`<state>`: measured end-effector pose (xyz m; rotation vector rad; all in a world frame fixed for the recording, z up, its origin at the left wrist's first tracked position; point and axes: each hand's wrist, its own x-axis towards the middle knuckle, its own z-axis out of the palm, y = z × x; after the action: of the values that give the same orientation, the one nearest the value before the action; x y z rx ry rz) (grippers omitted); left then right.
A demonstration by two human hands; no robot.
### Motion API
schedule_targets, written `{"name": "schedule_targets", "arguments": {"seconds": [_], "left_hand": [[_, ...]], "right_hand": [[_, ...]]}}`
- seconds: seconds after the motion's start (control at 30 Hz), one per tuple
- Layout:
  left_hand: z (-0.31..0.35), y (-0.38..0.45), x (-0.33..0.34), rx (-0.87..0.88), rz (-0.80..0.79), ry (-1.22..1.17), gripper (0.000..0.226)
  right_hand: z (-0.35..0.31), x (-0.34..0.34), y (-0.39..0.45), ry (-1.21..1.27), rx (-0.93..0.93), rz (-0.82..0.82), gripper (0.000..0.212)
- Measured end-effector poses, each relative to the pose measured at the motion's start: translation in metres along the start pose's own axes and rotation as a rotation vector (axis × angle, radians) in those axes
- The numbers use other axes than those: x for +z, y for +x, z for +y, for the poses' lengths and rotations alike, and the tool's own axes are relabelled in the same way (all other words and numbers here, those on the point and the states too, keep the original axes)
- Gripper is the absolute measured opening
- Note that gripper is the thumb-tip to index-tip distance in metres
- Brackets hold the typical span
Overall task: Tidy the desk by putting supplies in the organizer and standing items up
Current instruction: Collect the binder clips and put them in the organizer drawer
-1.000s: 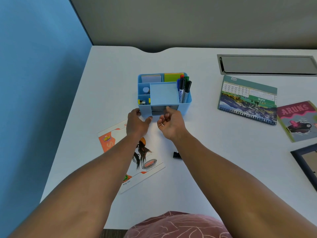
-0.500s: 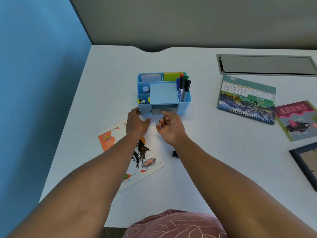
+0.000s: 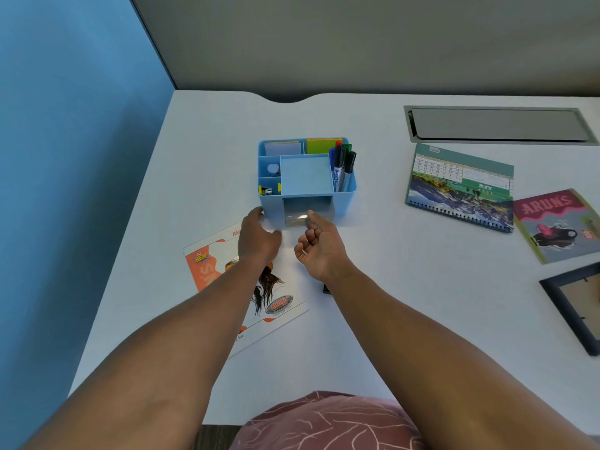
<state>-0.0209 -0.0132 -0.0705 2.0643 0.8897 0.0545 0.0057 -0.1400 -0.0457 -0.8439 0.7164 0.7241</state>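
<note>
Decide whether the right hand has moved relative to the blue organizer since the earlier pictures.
Yes. The right hand has drawn back from the organizer front, toward the person.
</note>
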Motion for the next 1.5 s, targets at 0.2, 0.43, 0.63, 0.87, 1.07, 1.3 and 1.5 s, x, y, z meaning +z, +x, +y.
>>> {"name": "schedule_targets", "arguments": {"seconds": [0.2, 0.43, 0.63, 0.87, 1.07, 1.3, 1.5], "left_hand": [[0.003, -0.005, -0.001, -0.007, 0.019, -0.045, 0.071], [0.006, -0.009, -0.004, -0.03, 0.019, -0.058, 0.073], [0.004, -0.015, -0.006, -0.027, -0.003, -0.065, 0.069], [0.001, -0.022, -0.004, -0.007, -0.041, 0.013, 0.048], [-0.003, -0.032, -0.001, 0.032, -0.206, 0.113, 0.024], [0.005, -0.047, 0.006, 0.066, -0.399, 0.145, 0.009], [0.01, -0.051, 0.012, 0.0, -0.534, 0.101, 0.011]], "right_hand": [[-0.001, -0.001, -0.002, -0.01, 0.004, 0.022, 0.05], [-0.013, -0.022, -0.007, -0.457, -0.058, 0.107, 0.064], [-0.038, -0.051, -0.013, -1.216, -0.215, 0.009, 0.051], [-0.045, -0.063, -0.017, -1.943, -0.277, -0.035, 0.063], [-0.041, -0.058, -0.028, -2.121, -0.284, -0.076, 0.067], [-0.04, -0.055, -0.038, -2.3, -0.285, -0.178, 0.073], [-0.036, -0.059, -0.036, -2.322, -0.35, -0.18, 0.062]]}}
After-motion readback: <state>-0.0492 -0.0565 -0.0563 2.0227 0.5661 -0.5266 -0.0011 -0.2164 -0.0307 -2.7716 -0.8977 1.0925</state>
